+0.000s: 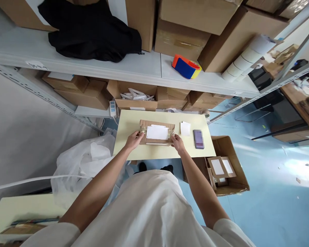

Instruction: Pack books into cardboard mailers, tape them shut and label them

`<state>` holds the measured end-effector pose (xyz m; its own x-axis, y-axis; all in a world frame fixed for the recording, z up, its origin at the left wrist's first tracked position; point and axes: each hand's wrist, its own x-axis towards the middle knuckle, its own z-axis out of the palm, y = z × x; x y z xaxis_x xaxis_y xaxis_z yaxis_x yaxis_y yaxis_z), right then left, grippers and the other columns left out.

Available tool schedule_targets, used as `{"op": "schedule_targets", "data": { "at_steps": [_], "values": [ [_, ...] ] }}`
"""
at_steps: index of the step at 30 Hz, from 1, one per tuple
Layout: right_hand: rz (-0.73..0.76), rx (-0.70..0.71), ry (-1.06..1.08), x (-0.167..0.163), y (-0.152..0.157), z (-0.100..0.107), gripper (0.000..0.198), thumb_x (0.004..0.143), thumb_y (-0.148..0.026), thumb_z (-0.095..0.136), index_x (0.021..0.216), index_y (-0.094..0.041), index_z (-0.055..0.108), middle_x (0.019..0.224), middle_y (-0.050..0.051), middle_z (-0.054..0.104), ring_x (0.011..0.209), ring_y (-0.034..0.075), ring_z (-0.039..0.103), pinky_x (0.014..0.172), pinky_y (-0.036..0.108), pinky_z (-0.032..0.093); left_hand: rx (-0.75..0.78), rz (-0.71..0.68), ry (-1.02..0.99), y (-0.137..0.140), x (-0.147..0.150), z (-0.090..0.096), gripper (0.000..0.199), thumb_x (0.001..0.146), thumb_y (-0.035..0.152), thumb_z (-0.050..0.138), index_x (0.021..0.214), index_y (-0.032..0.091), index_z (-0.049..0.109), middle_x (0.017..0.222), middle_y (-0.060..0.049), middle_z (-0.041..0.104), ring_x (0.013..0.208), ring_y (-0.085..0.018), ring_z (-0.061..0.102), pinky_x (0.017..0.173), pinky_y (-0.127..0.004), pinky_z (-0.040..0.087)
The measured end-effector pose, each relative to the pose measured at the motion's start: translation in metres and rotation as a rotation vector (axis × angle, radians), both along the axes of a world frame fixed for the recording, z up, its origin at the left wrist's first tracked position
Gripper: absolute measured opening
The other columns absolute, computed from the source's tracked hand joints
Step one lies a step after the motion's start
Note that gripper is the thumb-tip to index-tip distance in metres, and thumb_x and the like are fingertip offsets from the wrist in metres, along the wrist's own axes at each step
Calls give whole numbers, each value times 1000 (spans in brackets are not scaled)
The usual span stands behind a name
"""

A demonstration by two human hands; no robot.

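A small cardboard box [158, 141] with white labels on it is between my two hands over the pale yellow table [126, 120]. Clear tape shows crumpled at both of its ends. My left hand [134, 140] grips the left end, thumb on top and the other fingers partly hidden. On the right end, my right hand [178, 143] holds the box in the same way. Close to its right lie some white paper slips [185, 128] and a phone [198, 139].
A large open carton [233, 161] holding labelled boxes stands on the floor to the right. White plastic wrap [84, 161] is heaped at the left. Behind the table, a metal shelf [144, 72] bears cartons, black cloth [92, 34], a colourful tape roll [186, 66] and label rolls [248, 58].
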<state>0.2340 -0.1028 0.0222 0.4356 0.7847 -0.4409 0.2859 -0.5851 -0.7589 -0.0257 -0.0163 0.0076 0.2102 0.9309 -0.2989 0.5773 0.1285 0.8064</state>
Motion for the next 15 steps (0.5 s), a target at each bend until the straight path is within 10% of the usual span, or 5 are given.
{"op": "schedule_targets", "data": {
  "at_steps": [7, 15],
  "values": [
    [-233, 180, 225, 24, -61, 13, 52, 76, -58, 59, 112, -21, 59, 116, 10, 64, 95, 22, 65, 70, 32, 57, 82, -46, -12, -25, 39, 22, 49, 74, 58, 58, 103, 18, 58, 97, -8, 68, 84, -23, 65, 72, -32, 49],
    [-416, 326, 81, 83, -158, 23, 55, 73, -52, 69, 115, -19, 56, 116, 11, 63, 101, 25, 62, 87, 40, 52, 279, -288, 201, -58, 162, 63, 51, 72, 53, 63, 107, 17, 57, 107, -13, 65, 103, -32, 60, 88, -42, 47]
  ]
}}
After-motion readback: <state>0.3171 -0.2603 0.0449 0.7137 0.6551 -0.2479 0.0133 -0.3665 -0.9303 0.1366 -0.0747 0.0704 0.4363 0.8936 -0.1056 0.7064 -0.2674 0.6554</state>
